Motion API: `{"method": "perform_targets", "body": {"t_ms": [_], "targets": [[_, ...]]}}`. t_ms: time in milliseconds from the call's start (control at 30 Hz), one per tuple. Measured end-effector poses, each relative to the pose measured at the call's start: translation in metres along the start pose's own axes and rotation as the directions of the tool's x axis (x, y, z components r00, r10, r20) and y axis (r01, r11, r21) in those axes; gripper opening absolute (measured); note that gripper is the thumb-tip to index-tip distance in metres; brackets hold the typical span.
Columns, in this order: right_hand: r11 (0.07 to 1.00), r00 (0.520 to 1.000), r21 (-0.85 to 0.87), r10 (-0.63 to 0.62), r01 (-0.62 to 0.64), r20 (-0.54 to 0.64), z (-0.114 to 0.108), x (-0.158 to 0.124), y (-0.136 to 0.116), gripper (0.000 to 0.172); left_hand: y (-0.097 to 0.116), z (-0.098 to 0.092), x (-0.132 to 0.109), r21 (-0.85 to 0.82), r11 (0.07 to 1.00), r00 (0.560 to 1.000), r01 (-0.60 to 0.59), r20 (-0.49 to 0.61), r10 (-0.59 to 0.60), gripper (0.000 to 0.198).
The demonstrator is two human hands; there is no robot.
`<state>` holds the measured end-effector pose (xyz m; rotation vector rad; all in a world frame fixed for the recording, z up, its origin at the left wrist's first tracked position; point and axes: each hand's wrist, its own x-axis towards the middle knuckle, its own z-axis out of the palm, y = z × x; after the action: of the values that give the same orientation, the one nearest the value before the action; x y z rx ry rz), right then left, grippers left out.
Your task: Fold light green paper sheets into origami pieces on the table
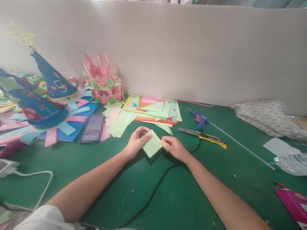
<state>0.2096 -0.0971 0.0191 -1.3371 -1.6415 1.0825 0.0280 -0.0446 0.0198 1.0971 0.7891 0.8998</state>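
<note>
A square of light green paper (152,145) is held between my two hands above the green table (182,198), one corner pointing down. My left hand (137,142) grips its left side, thumb on top. The right corner is pinched by the thumb and fingers of my right hand (172,146). Behind my hands lies a pile of coloured paper (157,108), with loose light green pieces (122,123) at its left. Right of the pile are a blue glue gun (201,119) and a yellow box cutter (213,141).
Blue cone hats (51,76) and a pink paper crown (103,80) stand at the left. A phone (93,127) lies beside them. A black cable (155,188) crosses the table. A glue stick (242,145) and a plastic bottle (291,163) are at the right.
</note>
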Motion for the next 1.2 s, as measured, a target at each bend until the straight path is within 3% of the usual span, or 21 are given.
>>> {"method": "perform_targets", "body": {"t_ms": [100, 200, 267, 367, 533, 667, 767, 867, 1000, 1200], "targets": [[0.994, 0.981, -0.067, -0.1, 0.09, -0.164, 0.005, -0.001, 0.0, 0.025, 0.001, -0.002, 0.0, -0.019, 0.999, 0.998, -0.037, -0.056, 0.036, 0.034], [0.932, 0.898, -0.234, -0.337, 0.276, -0.283, 0.008, -0.003, -0.004, 0.009, 0.001, -0.005, 0.001, 0.051, 0.996, 0.991, -0.069, -0.114, 0.075, 0.027], [0.856, 0.851, -0.37, -0.464, 0.36, -0.247, 0.008, -0.004, -0.007, 0.015, 0.0, -0.006, 0.002, 0.109, 0.99, 0.986, -0.084, -0.132, 0.098, 0.025], [0.763, 0.834, -0.485, -0.54, 0.427, -0.116, 0.009, -0.005, -0.009, 0.024, -0.001, -0.006, 0.001, 0.126, 0.989, 0.99, -0.082, -0.106, 0.095, 0.026], [0.756, 0.834, -0.5, -0.541, 0.423, -0.112, 0.01, -0.004, -0.008, 0.019, -0.001, -0.005, -0.002, 0.149, 0.986, 0.992, -0.079, -0.081, 0.092, 0.039], [0.842, 0.866, -0.393, -0.465, 0.369, -0.184, 0.011, -0.004, -0.007, 0.015, 0.0, -0.006, -0.004, 0.151, 0.988, 0.999, -0.046, -0.012, 0.048, 0.047], [0.941, 0.913, -0.255, -0.292, 0.221, -0.284, 0.011, -0.004, -0.006, 0.012, -0.001, -0.006, -0.003, 0.204, 0.975, 0.993, -0.091, 0.088, 0.075, 0.051], [0.995, 0.918, -0.077, -0.082, 0.057, -0.387, 0.009, -0.003, -0.005, 0.011, -0.006, -0.007, -0.001, 0.263, 0.948, 0.978, -0.18, 0.148, 0.145, 0.052], [0.989, 0.911, 0.137, 0.098, -0.046, -0.401, 0.005, -0.001, -0.005, 0.019, -0.012, -0.006, 0.001, 0.304, 0.915, 0.963, -0.267, 0.12, 0.241, 0.042], [0.93, 0.902, 0.364, 0.197, -0.049, -0.383, 0.003, 0.001, -0.002, 0.024, -0.004, -0.005, -0.003, 0.254, 0.899, 0.934, -0.357, 0.108, 0.341, 0.034]]}}
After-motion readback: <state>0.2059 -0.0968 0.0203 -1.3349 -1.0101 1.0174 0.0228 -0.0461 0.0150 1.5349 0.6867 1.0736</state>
